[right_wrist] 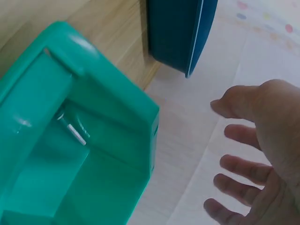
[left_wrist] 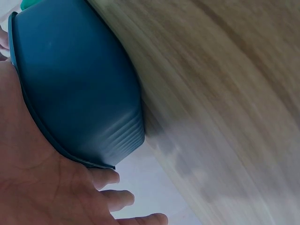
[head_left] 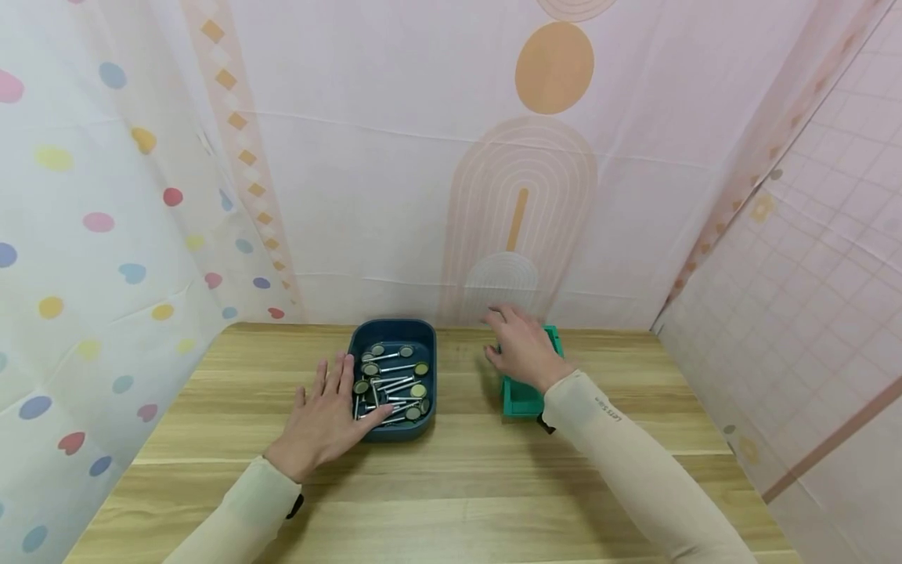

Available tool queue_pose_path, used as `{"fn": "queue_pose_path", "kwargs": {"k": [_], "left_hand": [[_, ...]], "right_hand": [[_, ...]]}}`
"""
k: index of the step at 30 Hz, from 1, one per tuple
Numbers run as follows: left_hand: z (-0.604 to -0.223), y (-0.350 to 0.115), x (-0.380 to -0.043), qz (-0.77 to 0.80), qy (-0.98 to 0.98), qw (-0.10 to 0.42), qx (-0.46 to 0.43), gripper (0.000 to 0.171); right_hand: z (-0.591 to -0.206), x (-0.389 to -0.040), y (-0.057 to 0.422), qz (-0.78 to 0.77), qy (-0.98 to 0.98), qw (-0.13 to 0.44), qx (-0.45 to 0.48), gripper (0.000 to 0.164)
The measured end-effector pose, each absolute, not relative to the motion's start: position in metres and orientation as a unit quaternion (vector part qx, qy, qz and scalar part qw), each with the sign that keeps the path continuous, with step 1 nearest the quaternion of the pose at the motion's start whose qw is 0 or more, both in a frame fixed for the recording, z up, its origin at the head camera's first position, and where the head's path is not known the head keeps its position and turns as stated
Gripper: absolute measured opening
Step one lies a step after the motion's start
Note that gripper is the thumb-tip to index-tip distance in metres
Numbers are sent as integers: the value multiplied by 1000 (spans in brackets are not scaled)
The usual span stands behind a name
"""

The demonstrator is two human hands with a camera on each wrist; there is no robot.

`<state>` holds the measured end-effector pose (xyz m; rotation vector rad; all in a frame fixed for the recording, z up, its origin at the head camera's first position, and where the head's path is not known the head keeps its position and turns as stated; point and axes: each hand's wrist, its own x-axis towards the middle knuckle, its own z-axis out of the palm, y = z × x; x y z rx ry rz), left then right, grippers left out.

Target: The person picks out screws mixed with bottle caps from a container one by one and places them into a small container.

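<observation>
My left hand rests on the left rim of a dark blue rectangular container, fingers straight and thumb reaching over the near part. Inside lie several metal pieces with thin shafts and round flat heads. In the left wrist view the palm lies along the rim of the blue container. My right hand hovers above the green bin, its fingers loosely bent and holding nothing. The right wrist view shows a small metal shaft inside the green bin.
Both containers stand toward the back of a wooden table, with a gap between them. A patterned curtain hangs right behind the table edge, and other printed cloths close off both sides.
</observation>
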<state>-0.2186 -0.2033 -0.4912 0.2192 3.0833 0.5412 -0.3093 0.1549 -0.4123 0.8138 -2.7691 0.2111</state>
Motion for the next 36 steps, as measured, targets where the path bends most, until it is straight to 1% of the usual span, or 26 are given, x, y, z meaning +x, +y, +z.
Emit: {"fn": "queue_pose_path", "kwargs": {"k": [3,8,15,25,32,36], "left_hand": [[-491,-203,-218,174,982,2,71,130],[-490,-204,-216,172,982,6,71,131],[-489,-207,-220,168,982,8,81,131],[-489,-217,-219,168,981,2,102,121],[-490,-217,-221,171,979,6,110,123],[-491,-219,-220,170,979,12,112,123]], "right_hand": [[-414,-310,146,67,-942,125,306,55],[-418,-312,127,75,-926,114,353,54],[-414,-311,95,78,-921,56,377,57],[-411,-321,45,47,-915,-49,399,58],[-417,-329,9,-11,-894,-109,434,56],[-422,-330,-10,-30,-878,-137,458,52]]}}
